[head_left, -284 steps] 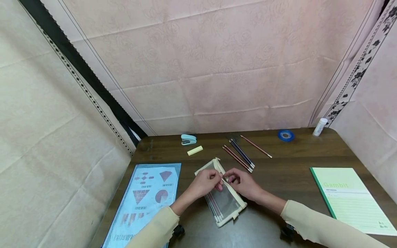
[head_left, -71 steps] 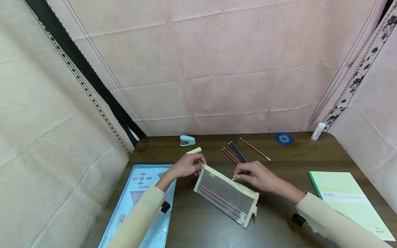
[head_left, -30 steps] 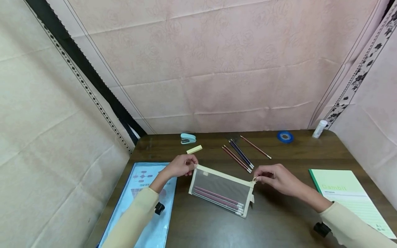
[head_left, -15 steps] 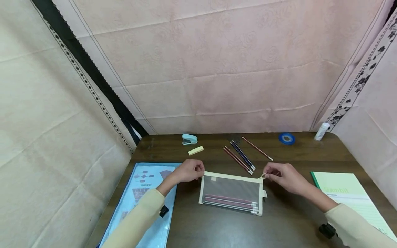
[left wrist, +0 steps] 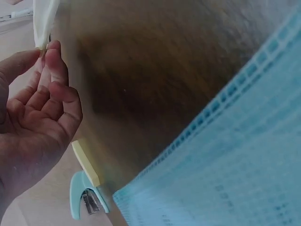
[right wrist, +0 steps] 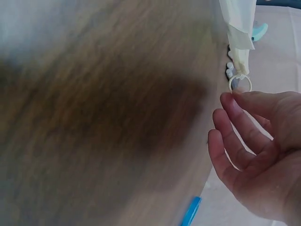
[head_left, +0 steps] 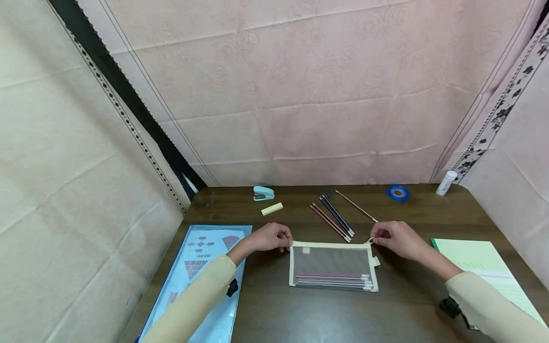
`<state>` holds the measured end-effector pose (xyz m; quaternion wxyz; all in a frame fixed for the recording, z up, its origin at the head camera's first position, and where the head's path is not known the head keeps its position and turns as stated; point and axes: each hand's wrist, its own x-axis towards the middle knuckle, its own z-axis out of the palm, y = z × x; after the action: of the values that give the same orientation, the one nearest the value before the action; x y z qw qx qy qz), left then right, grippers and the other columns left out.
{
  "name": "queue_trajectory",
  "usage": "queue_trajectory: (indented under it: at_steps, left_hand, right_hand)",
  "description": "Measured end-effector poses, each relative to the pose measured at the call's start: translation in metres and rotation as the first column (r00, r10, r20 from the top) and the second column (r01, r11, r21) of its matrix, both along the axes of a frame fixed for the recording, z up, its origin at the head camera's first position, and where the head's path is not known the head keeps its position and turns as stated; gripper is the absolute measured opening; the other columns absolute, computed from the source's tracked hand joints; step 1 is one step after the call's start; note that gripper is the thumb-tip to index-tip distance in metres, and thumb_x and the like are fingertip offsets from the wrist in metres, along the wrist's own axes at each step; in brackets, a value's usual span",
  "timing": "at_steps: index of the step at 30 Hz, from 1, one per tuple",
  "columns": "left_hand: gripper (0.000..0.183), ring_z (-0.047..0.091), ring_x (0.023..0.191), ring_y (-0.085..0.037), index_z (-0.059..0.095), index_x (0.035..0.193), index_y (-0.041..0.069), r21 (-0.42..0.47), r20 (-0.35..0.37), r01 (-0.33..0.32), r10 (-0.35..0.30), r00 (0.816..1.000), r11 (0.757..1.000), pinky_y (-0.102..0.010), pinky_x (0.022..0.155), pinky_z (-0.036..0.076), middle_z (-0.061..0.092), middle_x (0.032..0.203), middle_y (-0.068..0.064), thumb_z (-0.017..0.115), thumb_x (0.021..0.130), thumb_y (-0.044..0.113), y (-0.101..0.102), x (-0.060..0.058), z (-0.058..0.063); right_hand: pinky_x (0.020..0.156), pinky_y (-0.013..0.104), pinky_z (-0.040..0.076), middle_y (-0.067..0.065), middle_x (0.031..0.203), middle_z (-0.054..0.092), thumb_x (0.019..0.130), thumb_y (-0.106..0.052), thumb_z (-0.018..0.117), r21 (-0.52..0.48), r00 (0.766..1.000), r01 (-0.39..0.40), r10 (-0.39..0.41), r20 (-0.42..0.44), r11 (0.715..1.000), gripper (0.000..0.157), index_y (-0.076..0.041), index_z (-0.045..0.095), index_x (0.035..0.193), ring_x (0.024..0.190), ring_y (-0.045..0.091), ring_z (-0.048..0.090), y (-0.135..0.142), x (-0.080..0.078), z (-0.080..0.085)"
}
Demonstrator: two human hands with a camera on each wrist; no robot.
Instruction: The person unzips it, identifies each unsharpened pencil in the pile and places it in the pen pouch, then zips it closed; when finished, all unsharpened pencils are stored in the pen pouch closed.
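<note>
A cream-edged mesh pencil case (head_left: 334, 259) is held up just above the desk, long side level, with several pencils (head_left: 330, 281) lying along its bottom. My left hand (head_left: 272, 237) pinches its upper left corner between thumb and index finger. At the opposite top corner, my right hand (head_left: 399, 239) pinches the zipper pull, a small ring (right wrist: 231, 83) clear in the right wrist view. The zipper looks drawn along the whole top edge. Behind the case lie loose pencils (head_left: 329, 222), dark red and dark blue, with white ends.
A light blue stapler (head_left: 263, 193) and a pale yellow block (head_left: 272, 208) sit at the back left. Blue tape (head_left: 398, 193) and a white-capped tube (head_left: 446, 183) are at the back right. A blue folder (head_left: 201, 267) lies left, a green notebook (head_left: 484, 262) right.
My right hand slid the zipper pull rightward to the end of the top edge. Both hands then turned the pencil case from slanted to level and shifted it slightly right.
</note>
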<state>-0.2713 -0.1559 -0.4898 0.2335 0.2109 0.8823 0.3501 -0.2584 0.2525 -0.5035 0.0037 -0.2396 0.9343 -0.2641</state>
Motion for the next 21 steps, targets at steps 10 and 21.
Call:
queue_trajectory:
  at_steps: [10, 21]
  left_hand:
    - [0.013, 0.068, 0.068, -0.016, 0.071, 0.087, 0.015, -0.069, 0.010, -0.024, 0.025, 1.000, 0.997, -0.027, 0.059, 0.051, 0.073, 0.078, 0.000, 0.063, 0.093, 0.024, 0.0058, -0.0094, -0.0062]
    - [0.008, 0.067, 0.067, -0.016, 0.068, 0.086, 0.013, -0.076, 0.026, -0.063, 0.066, 0.998, 0.995, -0.031, 0.060, 0.053, 0.071, 0.077, -0.003, 0.065, 0.090, 0.019, 0.0094, -0.0082, -0.0059]
  right_hand:
    - [0.061, 0.021, 0.047, -0.009, 0.073, 0.065, 0.084, -0.013, 0.072, 0.043, 1.000, 0.014, -0.015, 0.017, 0.999, 0.012, -0.023, 0.068, 0.082, 0.067, 0.005, 0.056, -0.0028, -0.0097, -0.0058]
    - [0.062, 0.021, 0.048, -0.007, 0.076, 0.066, 0.083, -0.011, 0.073, 0.031, 0.999, -0.011, 0.010, 0.035, 0.999, 0.012, -0.020, 0.068, 0.086, 0.069, 0.005, 0.057, -0.0014, -0.0094, -0.0048]
